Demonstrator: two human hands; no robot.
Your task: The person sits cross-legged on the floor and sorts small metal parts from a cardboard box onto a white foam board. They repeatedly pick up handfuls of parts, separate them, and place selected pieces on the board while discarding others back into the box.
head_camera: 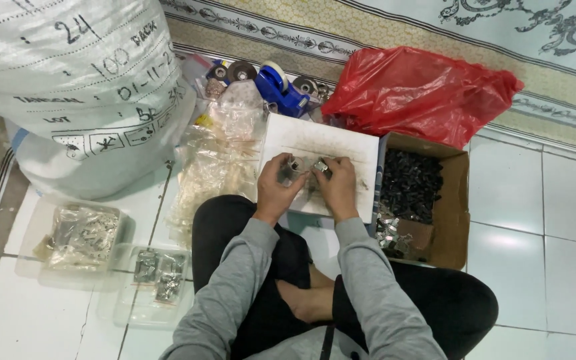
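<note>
While both hands work over the white board [321,143], I keep my left hand [276,190] clamped on a small clear packet [295,165] and my right hand [337,187] pinched shut on a small metal clip [321,168], the two meeting above the board's near half. To do this well, I judge, I should steady my wrists and feed from the cardboard box [458,200] of black parts just right of the board.

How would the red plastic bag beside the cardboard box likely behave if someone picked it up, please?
The red plastic bag would probably be floppy: its thin film is crumpled and creased. Its glossy surface suggests it may be slippery. It bulges, so it likely holds something, but how heavy cannot be told. It leans against the cardboard box and might slump.
</note>
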